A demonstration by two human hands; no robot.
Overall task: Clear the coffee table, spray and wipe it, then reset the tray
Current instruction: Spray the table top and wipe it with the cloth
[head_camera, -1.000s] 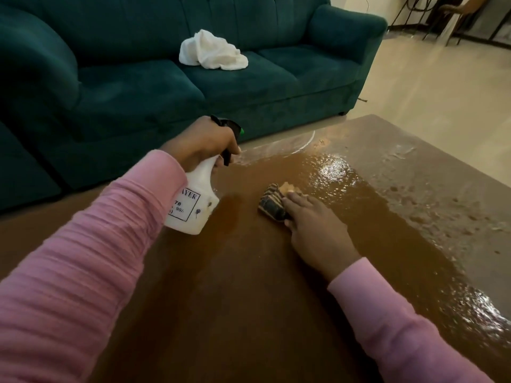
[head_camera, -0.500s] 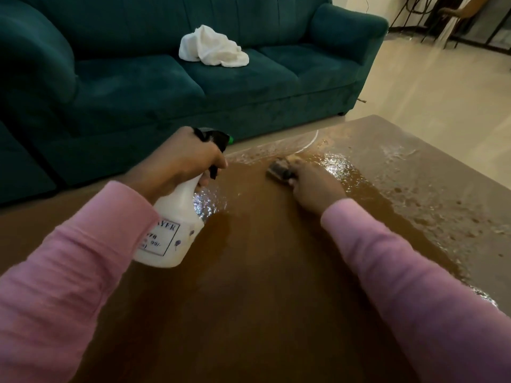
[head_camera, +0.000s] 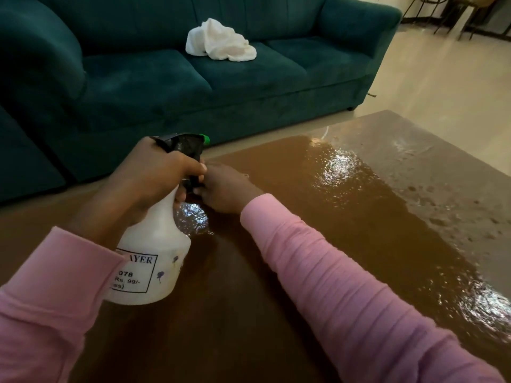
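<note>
My left hand (head_camera: 154, 175) grips the neck and black trigger of a white spray bottle (head_camera: 154, 261), held a little above the near left of the brown coffee table (head_camera: 249, 313). Its green nozzle points toward the far edge. My right hand (head_camera: 229, 189) lies on the wet tabletop just behind the bottle's trigger, fingers curled down. The striped sponge seen under it a moment ago is hidden beneath the hand. A wet, shiny band (head_camera: 340, 172) runs across the table to the right.
A dull grey strip of tabletop (head_camera: 442, 175) with droplets lies along the right side. A teal sofa (head_camera: 249, 78) stands just beyond the far edge, with a crumpled white cloth (head_camera: 219, 41) on its seat. Pale floor (head_camera: 442, 78) opens to the right.
My right hand slid the sponge from the table's middle to the far edge, then left to beside the bottle. My left hand drew the bottle nearer and lower in view.
</note>
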